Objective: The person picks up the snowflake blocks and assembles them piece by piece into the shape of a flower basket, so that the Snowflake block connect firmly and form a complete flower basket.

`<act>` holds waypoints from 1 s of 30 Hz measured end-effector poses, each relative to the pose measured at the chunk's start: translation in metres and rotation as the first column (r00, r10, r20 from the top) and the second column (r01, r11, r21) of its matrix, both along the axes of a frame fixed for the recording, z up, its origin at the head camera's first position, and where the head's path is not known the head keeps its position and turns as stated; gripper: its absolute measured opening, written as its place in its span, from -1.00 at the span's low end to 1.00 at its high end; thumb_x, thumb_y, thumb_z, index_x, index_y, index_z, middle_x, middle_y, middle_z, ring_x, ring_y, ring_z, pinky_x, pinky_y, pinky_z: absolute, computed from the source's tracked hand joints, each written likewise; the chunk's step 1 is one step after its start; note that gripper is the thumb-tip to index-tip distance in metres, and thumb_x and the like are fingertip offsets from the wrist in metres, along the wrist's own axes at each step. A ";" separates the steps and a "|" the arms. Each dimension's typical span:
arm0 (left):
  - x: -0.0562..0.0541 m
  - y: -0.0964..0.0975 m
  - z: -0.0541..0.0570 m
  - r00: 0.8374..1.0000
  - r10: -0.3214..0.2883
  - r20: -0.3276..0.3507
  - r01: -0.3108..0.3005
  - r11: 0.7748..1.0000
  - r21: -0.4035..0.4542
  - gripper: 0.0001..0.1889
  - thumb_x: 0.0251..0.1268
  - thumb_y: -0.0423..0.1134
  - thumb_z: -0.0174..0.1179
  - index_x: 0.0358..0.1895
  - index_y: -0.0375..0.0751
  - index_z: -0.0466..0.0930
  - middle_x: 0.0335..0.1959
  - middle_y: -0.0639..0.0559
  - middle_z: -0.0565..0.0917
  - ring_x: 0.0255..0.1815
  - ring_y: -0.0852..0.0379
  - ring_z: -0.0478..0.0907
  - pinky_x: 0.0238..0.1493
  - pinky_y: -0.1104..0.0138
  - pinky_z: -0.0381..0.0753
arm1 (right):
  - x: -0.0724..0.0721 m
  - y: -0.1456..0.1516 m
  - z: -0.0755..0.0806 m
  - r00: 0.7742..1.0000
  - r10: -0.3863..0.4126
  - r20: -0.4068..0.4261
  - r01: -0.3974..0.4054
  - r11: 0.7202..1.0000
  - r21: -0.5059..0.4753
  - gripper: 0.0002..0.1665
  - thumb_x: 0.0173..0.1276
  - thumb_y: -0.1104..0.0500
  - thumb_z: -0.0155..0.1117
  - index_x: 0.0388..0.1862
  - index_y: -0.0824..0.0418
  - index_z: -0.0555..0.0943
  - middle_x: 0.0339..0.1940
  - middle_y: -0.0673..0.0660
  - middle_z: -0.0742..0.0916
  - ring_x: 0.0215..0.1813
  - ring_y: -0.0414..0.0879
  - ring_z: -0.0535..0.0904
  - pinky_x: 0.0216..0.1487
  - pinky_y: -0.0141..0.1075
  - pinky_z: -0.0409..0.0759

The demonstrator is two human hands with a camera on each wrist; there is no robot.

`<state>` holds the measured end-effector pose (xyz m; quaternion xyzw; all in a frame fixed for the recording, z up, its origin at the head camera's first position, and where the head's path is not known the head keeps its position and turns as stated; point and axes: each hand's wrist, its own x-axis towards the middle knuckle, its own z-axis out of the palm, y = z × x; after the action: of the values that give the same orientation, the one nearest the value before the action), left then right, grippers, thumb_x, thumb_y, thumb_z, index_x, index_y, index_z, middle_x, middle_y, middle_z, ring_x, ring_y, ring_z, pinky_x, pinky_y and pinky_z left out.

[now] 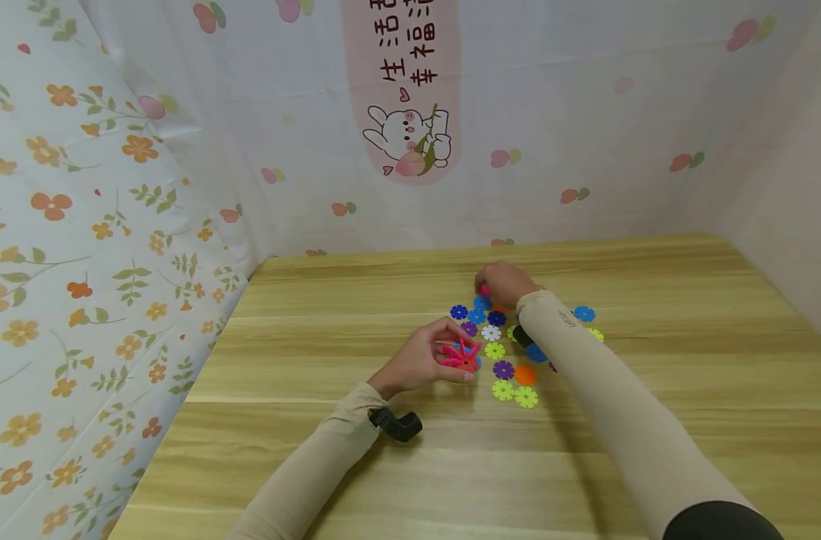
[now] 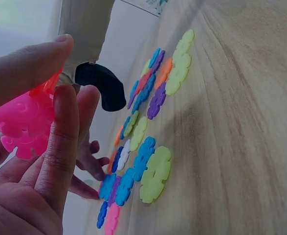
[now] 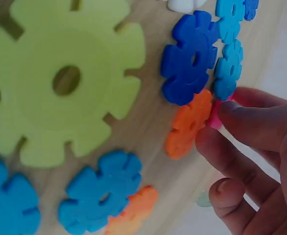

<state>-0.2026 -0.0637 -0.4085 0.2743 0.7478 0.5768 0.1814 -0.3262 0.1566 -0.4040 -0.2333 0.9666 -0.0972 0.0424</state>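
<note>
My left hand (image 1: pixel 423 356) grips a small cluster of joined plastic flower discs (image 1: pixel 465 361), pink and orange-red, above the table. In the left wrist view the pink disc (image 2: pixel 28 122) of that cluster shows between thumb and fingers. Farther back, my right hand (image 1: pixel 507 283) pinches a pink notched disc (image 3: pixel 215 116) between thumb and fingertips at the table. Right beside that disc lie an orange disc (image 3: pixel 189 125) and a light blue disc (image 3: pixel 228 71). A dark blue disc (image 3: pixel 191 58) lies close by.
Several loose notched discs are spread over the wooden table (image 1: pixel 302 330), including a white disc (image 1: pixel 491 332), an orange disc (image 1: pixel 525 375) and a yellow-green disc (image 1: pixel 526 397). My right sleeve (image 1: pixel 599 382) passes over part of them. A printed cloth (image 1: pixel 282 112) hangs behind the table.
</note>
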 end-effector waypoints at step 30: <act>-0.013 0.002 0.004 0.995 0.028 -0.096 -0.028 1.000 0.003 -0.49 0.29 -0.25 0.37 0.31 -0.05 0.54 0.33 -0.20 0.57 0.09 0.10 0.63 0.07 0.34 0.68 | 0.058 0.043 0.030 0.984 0.020 0.175 0.071 0.864 -0.498 -0.84 0.44 0.39 0.18 -0.11 0.32 0.69 -0.25 0.30 0.79 -0.47 0.10 0.66 -0.28 -0.05 0.74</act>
<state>-0.2157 -0.0613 -0.4047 0.2914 0.7588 0.5661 0.1370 -0.2684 0.1995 -0.3744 -0.2139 0.9034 -0.3662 0.0632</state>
